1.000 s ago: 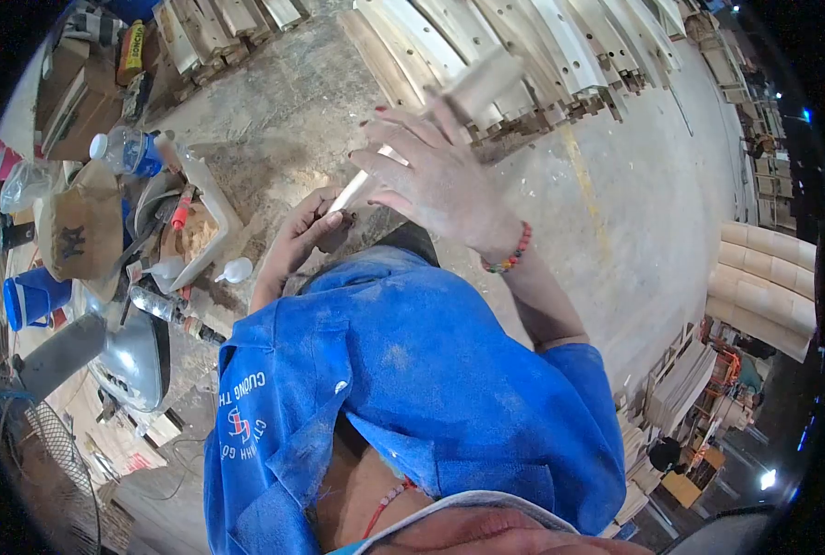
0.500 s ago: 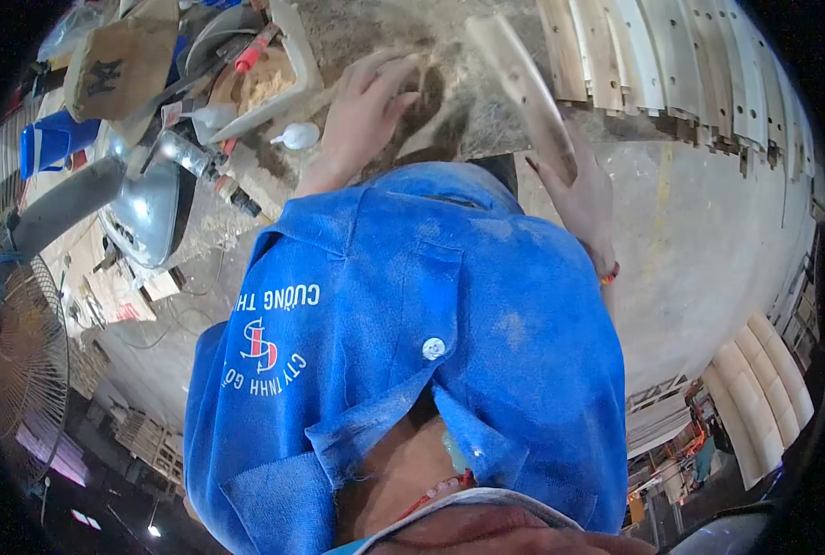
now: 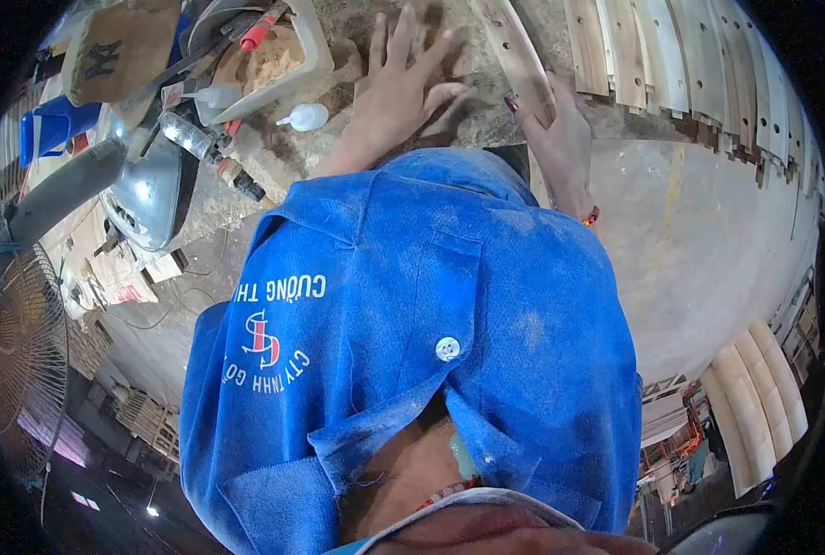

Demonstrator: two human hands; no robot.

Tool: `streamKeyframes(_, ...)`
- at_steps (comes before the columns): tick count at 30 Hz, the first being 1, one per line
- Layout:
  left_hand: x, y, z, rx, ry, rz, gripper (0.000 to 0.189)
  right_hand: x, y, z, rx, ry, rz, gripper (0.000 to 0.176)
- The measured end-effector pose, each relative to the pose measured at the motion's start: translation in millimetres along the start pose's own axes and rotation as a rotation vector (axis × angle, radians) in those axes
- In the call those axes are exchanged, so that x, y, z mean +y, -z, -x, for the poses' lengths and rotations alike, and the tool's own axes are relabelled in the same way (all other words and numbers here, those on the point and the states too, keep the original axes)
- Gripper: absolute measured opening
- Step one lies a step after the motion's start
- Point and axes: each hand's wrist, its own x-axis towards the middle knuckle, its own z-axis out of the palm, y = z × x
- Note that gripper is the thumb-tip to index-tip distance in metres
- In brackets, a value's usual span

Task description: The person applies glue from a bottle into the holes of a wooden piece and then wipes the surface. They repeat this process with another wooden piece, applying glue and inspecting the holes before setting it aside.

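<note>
My right hand (image 3: 562, 141) is closed around the near end of a curved wooden slat (image 3: 514, 51) with dark holes along it. The slat runs away from me over the dusty work surface, and its far end leaves the view at the top. My left hand (image 3: 396, 97) is open, fingers spread, low over the work surface (image 3: 482, 106) to the left of the slat. Beside its wrist lies a small white squeeze bottle (image 3: 307, 117). Farther left is a pale tub (image 3: 316, 57) of sawdust-coloured material, with a red-handled tool (image 3: 263, 30) across it.
Several wooden slats (image 3: 676, 55) with holes lie in a row at the upper right. On the left are a metal lamp (image 3: 144, 199), a cylindrical tool (image 3: 200, 148), a blue container (image 3: 56, 139), a brown cardboard piece (image 3: 121, 51) and a fan (image 3: 24, 342).
My left hand has moved up and right, its fingers spreading apart. The slat in my right hand, blurred before, now shows sharper and lower, with the hand shifted slightly left.
</note>
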Motion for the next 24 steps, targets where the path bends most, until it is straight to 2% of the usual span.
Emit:
streamKeyframes(2, -8.7, -19.9, 17.7, 0.024, 0.004, 0.111, 0.059, -12.1, 2.4, -1.5, -0.094, -0.103, -0.038, 0.063)
streamKeyframes(3, -4.7, -17.2, 20.4, -0.081, 0.015, 0.076, 0.055, -11.9, 0.4, -1.8, -0.102, -0.101, -0.037, 0.063)
streamKeyframes(4, -7.2, -18.2, 20.2, -0.080, 0.022, 0.077, 0.055, -10.9, -3.0, -3.4, -0.099, -0.079, -0.044, 0.064)
streamKeyframes(6, -10.8, -14.7, 14.6, -0.124, -0.044, -0.127, 0.055, -9.1, -8.4, -5.8, -0.099, -0.053, -0.051, 0.065)
streamKeyframes(7, -6.5, -8.3, 14.5, 0.034, -0.049, -0.153, 0.049, -8.0, -10.6, -6.2, -0.095, -0.044, -0.018, 0.065)
streamKeyframes(8, -4.0, -1.1, 12.2, 0.034, -0.046, -0.152, 0.049, -7.8, -11.5, -5.9, -0.092, -0.036, 0.014, 0.065)
streamKeyframes(10, -0.1, 10.1, 7.0, -0.044, 0.057, -0.099, 0.060, -14.1, -7.7, -8.2, -0.115, -0.047, 0.020, 0.064)
streamKeyframes(11, -4.0, 5.7, 4.8, 0.140, 0.082, 0.008, 0.051, -16.3, -6.2, -9.4, -0.137, -0.059, 0.025, 0.064)
streamKeyframes(12, -12.3, -1.8, 6.6, 0.140, 0.082, 0.007, 0.051, -16.2, -6.3, -9.8, -0.137, -0.059, 0.024, 0.064)
streamKeyframes(14, -30.5, -15.5, 16.4, 0.165, 0.214, 0.232, 0.043, -15.8, -8.7, -9.4, -0.123, -0.007, 0.109, 0.062)
streamKeyframes(15, -28.2, -17.3, 12.3, 0.196, 0.277, 0.240, 0.036, -15.7, -10.3, -9.7, -0.127, -0.005, 0.107, 0.062)
streamKeyframes(16, -29.0, -18.9, 8.5, 0.196, 0.279, 0.238, 0.036, -15.0, -11.6, -10.7, -0.129, 0.003, 0.112, 0.062)
streamKeyframes(18, -30.7, -22.9, -1.4, 0.107, 0.420, 0.399, 0.039, -11.2, -13.8, -13.4, -0.128, 0.008, 0.121, 0.061)
streamKeyframes(20, -30.2, -26.3, -12.6, 0.111, 0.373, 0.341, 0.034, -4.8, -16.7, -13.5, -0.078, 0.090, 0.088, 0.061)
streamKeyframes(22, -26.5, -25.6, -18.7, 0.117, 0.329, 0.278, 0.031, -5.2, -15.9, -13.3, -0.094, 0.072, 0.094, 0.060)
streamKeyframes(24, -23.7, -24.0, -23.9, 0.288, 0.224, 0.217, 0.010, -6.4, -14.7, -14.7, -0.100, 0.056, 0.098, 0.060)
